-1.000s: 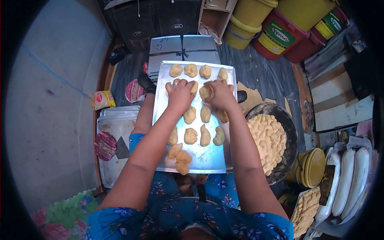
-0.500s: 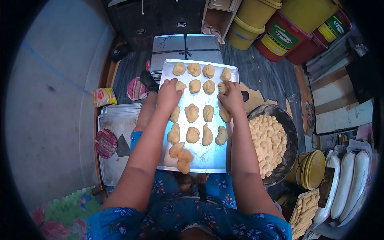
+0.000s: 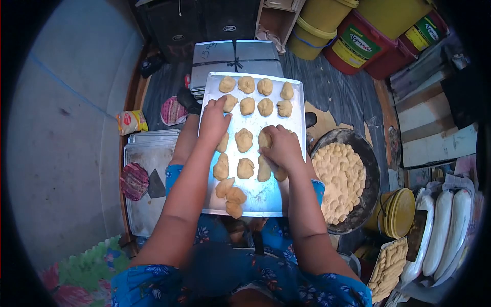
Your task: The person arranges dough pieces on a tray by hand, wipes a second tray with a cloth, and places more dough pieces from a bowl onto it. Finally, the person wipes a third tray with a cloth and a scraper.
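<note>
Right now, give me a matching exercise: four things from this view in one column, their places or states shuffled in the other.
1. Left hand
2. Right hand
3. Round pan
4. Yellow-and-white packet

A. Near the wall, left of the baking tray
B. Fingers at a dough piece in the third row from the far edge
C. Dark, holding many dough pieces, right of the baking tray
D. Fingers at the leftmost dough piece of the second row from the far edge

Pairs: 1-D, 2-B, 3-C, 4-A
</note>
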Demonstrator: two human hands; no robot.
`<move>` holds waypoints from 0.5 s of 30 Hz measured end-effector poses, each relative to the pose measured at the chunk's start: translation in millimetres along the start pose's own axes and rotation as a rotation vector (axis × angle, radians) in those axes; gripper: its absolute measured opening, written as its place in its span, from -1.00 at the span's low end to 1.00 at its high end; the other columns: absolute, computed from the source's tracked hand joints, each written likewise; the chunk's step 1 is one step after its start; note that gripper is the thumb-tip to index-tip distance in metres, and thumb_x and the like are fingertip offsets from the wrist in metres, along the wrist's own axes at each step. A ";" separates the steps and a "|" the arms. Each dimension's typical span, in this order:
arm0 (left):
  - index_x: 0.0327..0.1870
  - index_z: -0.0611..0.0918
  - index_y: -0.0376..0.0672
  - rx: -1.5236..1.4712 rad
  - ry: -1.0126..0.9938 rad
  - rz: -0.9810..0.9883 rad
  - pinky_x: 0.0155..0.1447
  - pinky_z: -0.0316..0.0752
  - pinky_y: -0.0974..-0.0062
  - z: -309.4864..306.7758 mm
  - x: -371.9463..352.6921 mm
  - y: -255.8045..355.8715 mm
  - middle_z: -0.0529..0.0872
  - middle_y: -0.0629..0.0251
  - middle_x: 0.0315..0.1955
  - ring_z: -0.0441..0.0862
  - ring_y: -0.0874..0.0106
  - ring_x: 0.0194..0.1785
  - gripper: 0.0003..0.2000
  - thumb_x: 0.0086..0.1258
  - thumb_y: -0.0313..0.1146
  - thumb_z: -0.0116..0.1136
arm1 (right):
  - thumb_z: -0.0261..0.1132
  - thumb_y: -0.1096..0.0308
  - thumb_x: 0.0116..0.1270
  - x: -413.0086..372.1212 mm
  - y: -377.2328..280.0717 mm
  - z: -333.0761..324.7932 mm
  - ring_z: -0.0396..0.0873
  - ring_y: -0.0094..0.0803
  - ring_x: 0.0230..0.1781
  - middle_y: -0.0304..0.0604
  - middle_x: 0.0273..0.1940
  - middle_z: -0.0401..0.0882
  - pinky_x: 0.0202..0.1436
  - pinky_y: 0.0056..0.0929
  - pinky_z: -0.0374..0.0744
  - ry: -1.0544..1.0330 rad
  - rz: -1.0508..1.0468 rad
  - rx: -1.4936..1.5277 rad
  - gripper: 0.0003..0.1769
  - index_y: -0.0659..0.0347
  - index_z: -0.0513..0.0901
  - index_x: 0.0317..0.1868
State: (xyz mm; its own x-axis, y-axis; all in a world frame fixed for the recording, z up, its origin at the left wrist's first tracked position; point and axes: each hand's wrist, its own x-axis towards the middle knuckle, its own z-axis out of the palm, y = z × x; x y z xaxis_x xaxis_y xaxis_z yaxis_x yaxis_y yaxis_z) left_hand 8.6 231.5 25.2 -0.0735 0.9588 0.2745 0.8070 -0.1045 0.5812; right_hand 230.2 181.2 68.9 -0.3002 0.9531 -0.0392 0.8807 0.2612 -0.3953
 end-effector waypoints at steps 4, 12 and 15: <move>0.26 0.50 -0.18 -0.003 -0.056 -0.084 0.16 0.50 0.17 2.1 10.0 -3.8 0.57 -0.02 -0.02 0.56 0.00 0.07 -0.45 0.19 -0.40 0.34 | 0.51 0.23 0.00 11.8 3.0 12.0 0.60 -0.12 -0.05 -0.09 -0.10 0.60 0.10 -0.11 0.44 0.104 0.087 0.065 -0.46 0.06 0.62 0.06; 0.25 0.53 -0.22 0.048 -0.083 -0.125 0.21 0.47 0.20 -33.6 -20.1 6.0 0.55 -0.05 0.08 0.55 0.00 0.13 -0.40 0.18 -0.17 0.36 | 0.50 0.23 0.00 5.1 -17.2 9.1 0.50 -0.21 0.09 -0.19 -0.05 0.56 0.09 -0.14 0.37 0.186 -0.134 0.112 -0.43 0.02 0.61 0.10; 0.22 0.55 -0.25 0.045 -0.372 -0.112 0.20 0.47 0.22 -75.8 -50.3 33.9 0.55 -0.05 0.06 0.56 0.02 0.12 -0.38 0.11 -0.20 0.43 | 0.49 0.25 0.00 -1.6 -31.4 20.3 0.46 -0.26 0.09 -0.25 -0.03 0.56 0.10 -0.17 0.32 0.089 -0.213 -0.012 -0.46 0.00 0.63 0.07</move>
State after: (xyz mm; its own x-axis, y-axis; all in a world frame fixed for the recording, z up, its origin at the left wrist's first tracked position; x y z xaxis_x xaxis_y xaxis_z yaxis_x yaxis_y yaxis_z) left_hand -4.7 159.7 89.2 0.0482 0.9948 -0.0902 0.8316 0.0101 0.5553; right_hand 195.6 168.4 62.8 -0.4464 0.8860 0.1252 0.8054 0.4588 -0.3753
